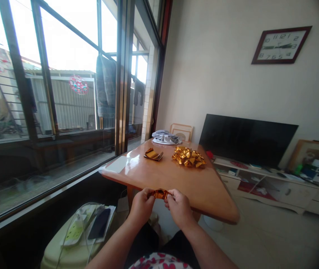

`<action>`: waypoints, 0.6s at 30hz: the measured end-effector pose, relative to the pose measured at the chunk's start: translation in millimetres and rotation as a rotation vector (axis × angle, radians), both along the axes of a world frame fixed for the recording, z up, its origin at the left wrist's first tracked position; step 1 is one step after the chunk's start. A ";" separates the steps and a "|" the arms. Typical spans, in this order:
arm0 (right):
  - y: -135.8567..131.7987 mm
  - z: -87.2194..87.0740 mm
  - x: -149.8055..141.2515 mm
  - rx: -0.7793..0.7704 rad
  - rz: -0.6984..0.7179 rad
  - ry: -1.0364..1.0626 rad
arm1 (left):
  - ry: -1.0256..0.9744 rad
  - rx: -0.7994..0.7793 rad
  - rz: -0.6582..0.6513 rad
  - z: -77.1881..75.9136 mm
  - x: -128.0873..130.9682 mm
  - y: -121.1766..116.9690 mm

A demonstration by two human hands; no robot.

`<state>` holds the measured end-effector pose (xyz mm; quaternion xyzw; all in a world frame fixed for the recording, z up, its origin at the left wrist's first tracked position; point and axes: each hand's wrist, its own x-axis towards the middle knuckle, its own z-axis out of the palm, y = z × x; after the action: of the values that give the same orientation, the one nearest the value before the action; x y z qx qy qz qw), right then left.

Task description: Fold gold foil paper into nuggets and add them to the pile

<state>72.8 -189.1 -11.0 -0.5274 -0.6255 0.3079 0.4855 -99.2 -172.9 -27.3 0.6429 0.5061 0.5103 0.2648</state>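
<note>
Gold foil strip [159, 194] sits pinched between both hands, bunched and creased, its shiny middle showing in the small gap between them. The left hand [141, 205] grips one end and the right hand [177, 207] grips the other, so the hands are close together and both are clamped on the foil, with the fingers curling over it. They hold it up in front of the person's body, at about the near edge of the orange-brown wooden table [193, 186].

Farther along the glossy tabletop, well beyond the hands, lie a small stack of folded gold foil [153, 154] and, to its right, a larger crumpled heap of gold foil [188, 157]. A folded grey-and-white cloth [166, 137] sits at the far end of the table. Below and left of the hands, a black phone [99, 223] and a white power strip [75, 228] rest on a pale green surface. A long window [69, 93] runs along the left, and a black television [246, 140] stands on a low white cabinet [262, 183] to the right.
</note>
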 end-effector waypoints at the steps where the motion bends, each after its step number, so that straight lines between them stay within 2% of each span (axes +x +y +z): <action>1: 0.1 -0.2 0.5 -0.006 0.002 -0.001 | -0.003 -0.005 -0.005 -0.5 -0.3 0.3; 11: 8.1 -10.3 3.9 -0.029 -0.017 -0.149 | -0.031 -0.084 -0.045 1.6 0.2 -0.9; 15: 7.6 -10.7 6.4 -0.008 0.010 -0.134 | -0.066 -0.122 -0.047 3.2 -3.1 -0.8; 18: 7.8 -10.2 8.9 0.002 -0.027 -0.130 | -0.104 -0.145 -0.040 1.2 -5.3 1.6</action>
<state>81.7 -181.3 -21.2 -0.5542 -0.6490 0.2658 0.4483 -104.6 -171.4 -26.0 0.6048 0.5144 0.4995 0.3467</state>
